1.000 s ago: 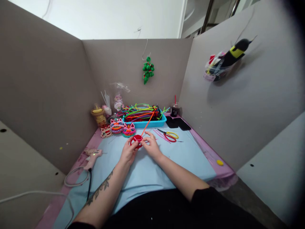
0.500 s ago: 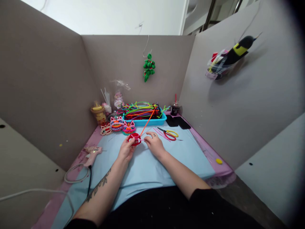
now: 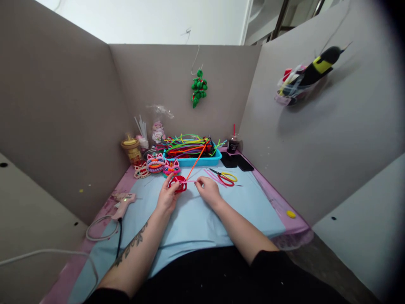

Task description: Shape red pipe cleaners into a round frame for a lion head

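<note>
My left hand (image 3: 168, 195) grips a round red pipe-cleaner frame (image 3: 181, 186) above the blue table cover. A pink pipe cleaner (image 3: 190, 181) runs from the frame to my right hand (image 3: 207, 190), whose thumb and fingers pinch its far end. Behind the frame an orange pipe cleaner (image 3: 196, 162) slants up to the blue tray (image 3: 193, 162), which is heaped with coloured pipe cleaners. Just beyond my left hand sit several finished animal faces, among them a pink and purple one (image 3: 171, 167). Scissors (image 3: 227, 178) with red and yellow handles lie right of my right hand, beside loose pink pipe cleaners (image 3: 212, 175).
A pink glue gun (image 3: 124, 206) with its cord lies at the left. Dark phone-like slabs (image 3: 236, 162) and a drink cup (image 3: 233, 145) stand back right. Grey panels enclose the table; a green ornament (image 3: 199, 89) hangs on the back one. A yellow disc (image 3: 291, 214) lies at the right edge.
My right hand has moved slightly right, away from the frame, so more of the pink pipe cleaner shows stretched between my hands. The fingers of my left hand have shifted around the red frame.
</note>
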{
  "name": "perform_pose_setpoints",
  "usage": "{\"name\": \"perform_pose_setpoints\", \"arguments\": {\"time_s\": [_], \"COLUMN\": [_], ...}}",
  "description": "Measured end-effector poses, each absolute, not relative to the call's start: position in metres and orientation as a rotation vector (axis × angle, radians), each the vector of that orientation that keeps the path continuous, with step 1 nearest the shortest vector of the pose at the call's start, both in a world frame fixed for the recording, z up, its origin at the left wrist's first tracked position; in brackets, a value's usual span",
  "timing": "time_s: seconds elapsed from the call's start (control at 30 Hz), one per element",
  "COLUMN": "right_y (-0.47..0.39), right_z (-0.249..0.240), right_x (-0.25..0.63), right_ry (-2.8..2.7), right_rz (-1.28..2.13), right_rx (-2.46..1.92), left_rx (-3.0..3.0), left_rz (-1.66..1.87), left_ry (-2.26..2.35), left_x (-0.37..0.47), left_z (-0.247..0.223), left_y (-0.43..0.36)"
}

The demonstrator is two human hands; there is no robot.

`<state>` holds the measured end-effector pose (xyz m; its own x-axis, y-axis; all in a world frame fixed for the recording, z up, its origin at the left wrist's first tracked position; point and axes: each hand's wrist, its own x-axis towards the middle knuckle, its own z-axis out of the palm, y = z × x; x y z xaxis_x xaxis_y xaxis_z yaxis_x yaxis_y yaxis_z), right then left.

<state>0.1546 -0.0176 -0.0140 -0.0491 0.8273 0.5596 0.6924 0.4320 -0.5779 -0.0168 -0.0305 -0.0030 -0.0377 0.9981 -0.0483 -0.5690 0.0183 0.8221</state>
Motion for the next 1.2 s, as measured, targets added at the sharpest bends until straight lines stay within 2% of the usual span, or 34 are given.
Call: {"name": "perform_pose_setpoints", "arguments": {"time_s": [0.17, 0.33, 0.57, 0.7, 1.03, 1.2], "right_y": [-0.024, -0.029, -0.021, -0.016, -0.015, -0.014], "right_z": [-0.008, -0.003, -0.012, -0.018, -0.015, -0.018], "right_x": [0.149, 0.140, 0.129, 0.126, 0.131, 0.133], "right_ry": [-1.496, -1.397, -1.227, -1.214, -1.463, -1.453], "right_rz": [0.687, 0.918, 1.162, 1.119, 0.706, 0.653], "right_rx": [-1.055, -0.864, -0.838, -0.825, -1.049, -1.100], "left_rx": [0.619, 0.588, 0.624, 0.669, 0.800, 0.826], "left_rz": [1.448, 1.451, 1.396, 1.407, 1.554, 1.529], "left_ry": [0.861, 0.832, 0.735, 0.701, 0.745, 0.697], "left_x": [-0.018, -0.017, -0.018, -0.015, -0.010, -0.009], "left_z": [-0.004, -0.004, -0.005, -0.007, -0.009, -0.008], "left_y": [-0.028, -0.028, -0.030, -0.030, -0.029, -0.030]}}
